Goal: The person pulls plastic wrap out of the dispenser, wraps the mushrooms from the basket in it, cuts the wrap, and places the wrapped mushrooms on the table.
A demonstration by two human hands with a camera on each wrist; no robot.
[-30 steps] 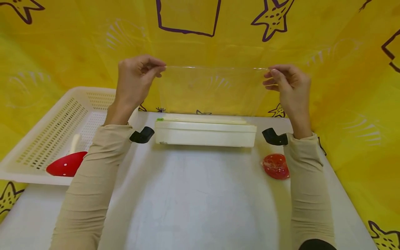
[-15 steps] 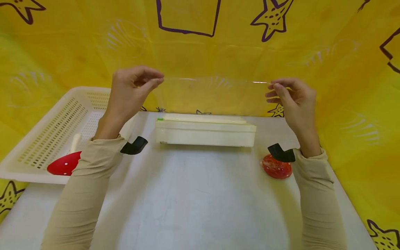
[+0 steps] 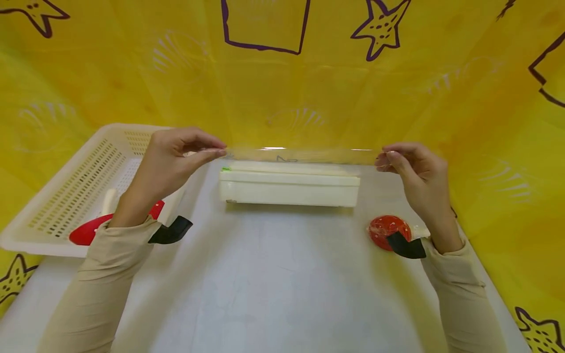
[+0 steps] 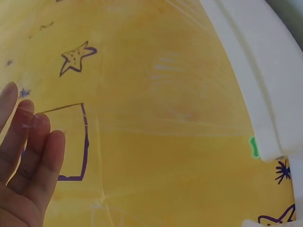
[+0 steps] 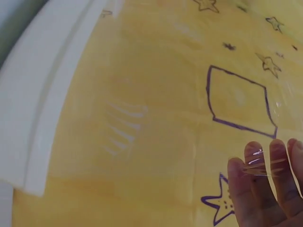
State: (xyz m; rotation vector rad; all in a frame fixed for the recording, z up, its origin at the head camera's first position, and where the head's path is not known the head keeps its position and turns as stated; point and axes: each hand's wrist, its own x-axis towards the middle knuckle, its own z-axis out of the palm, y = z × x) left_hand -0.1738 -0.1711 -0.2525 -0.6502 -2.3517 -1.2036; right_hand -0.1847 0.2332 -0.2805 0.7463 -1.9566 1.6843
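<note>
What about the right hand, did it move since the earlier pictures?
Yes, down: in the head view, the right hand sits lower, nearer the level of the white box.

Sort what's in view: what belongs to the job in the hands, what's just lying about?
In the job:
film, pinched by left hand and right hand
box, likely the film's source

Lying about, as far as I can tell:
basket
red dotted item in it
red wrapped item, untouched
yellow backdrop
</note>
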